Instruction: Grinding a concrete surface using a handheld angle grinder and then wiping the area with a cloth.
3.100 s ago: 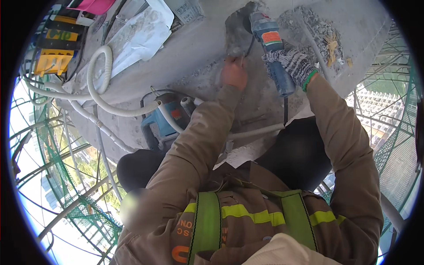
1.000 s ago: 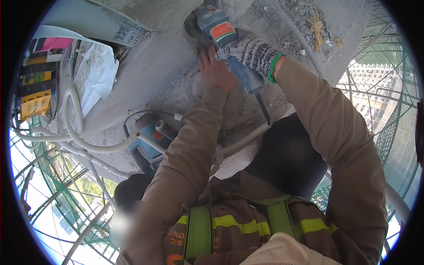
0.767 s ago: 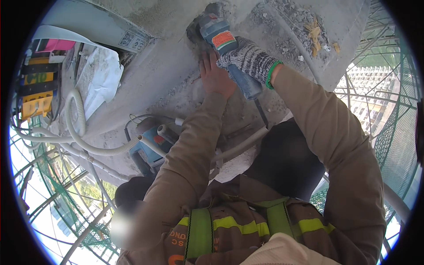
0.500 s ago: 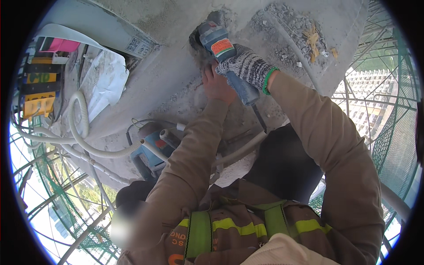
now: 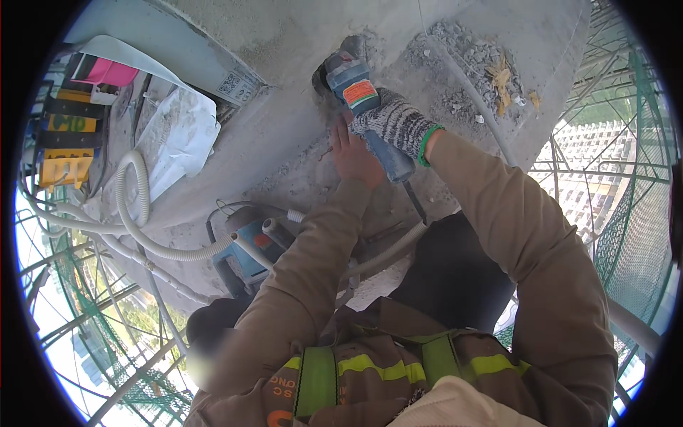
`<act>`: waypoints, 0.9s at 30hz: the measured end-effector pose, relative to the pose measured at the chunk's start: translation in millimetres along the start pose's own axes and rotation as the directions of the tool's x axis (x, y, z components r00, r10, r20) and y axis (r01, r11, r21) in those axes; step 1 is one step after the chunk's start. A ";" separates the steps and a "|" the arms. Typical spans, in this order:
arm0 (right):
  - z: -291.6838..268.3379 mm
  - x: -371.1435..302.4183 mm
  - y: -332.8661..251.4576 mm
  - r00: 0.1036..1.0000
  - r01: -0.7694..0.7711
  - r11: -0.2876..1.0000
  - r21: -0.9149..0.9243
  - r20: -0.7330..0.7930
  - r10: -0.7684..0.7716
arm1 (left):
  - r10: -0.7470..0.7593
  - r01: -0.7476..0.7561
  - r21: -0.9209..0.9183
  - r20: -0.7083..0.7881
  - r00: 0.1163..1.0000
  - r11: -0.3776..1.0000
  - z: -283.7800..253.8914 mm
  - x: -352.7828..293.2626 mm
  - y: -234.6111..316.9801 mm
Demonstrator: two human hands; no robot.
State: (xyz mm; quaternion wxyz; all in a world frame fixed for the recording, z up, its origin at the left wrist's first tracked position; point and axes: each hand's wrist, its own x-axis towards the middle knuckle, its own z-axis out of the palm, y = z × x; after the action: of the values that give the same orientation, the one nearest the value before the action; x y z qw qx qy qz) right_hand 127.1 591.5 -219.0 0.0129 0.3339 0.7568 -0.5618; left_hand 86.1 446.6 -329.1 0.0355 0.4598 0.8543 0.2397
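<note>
My right hand (image 5: pixel 398 122), in a grey-and-white knitted glove with a green cuff, is wrapped around a blue angle grinder (image 5: pixel 346 72) with an orange label. The grinder's head meets the concrete, where the surface is dark and dusty; its disc is mostly hidden. Just below the head lies my bare left hand (image 5: pixel 353 158), fingers stretched toward the grinder and resting near the rough concrete. Whether its fingertips touch the tool cannot be made out. A black cord runs from the grinder's rear end toward my knee.
A blue power tool (image 5: pixel 250 245) lies by my left forearm, with a pale corrugated hose (image 5: pixel 178 249) looping past it. Concrete rubble (image 5: pixel 459 60) is heaped at the far right. A yellow-and-black case (image 5: pixel 67 135) stands at left. Scaffolding and green netting (image 5: pixel 629 185) border the slab.
The view has shifted slightly, so the scene sits a little further right and the grinder a bit lower. My right hand keeps its grip; my left hand stays beside the grinder's head.
</note>
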 end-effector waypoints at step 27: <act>2.7 4.4 -1.3 1.000 -0.025 0.996 0.081 0.006 0.025 | -0.124 0.124 -0.020 0.015 0.992 0.992 13.8 -4.9 -8.9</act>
State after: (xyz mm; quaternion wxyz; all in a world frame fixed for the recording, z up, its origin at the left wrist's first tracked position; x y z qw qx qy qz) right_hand 122.0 591.2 -220.6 0.0085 0.3421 0.7291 -0.5927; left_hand 86.0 443.8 -346.1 0.0610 0.4071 0.8784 0.2427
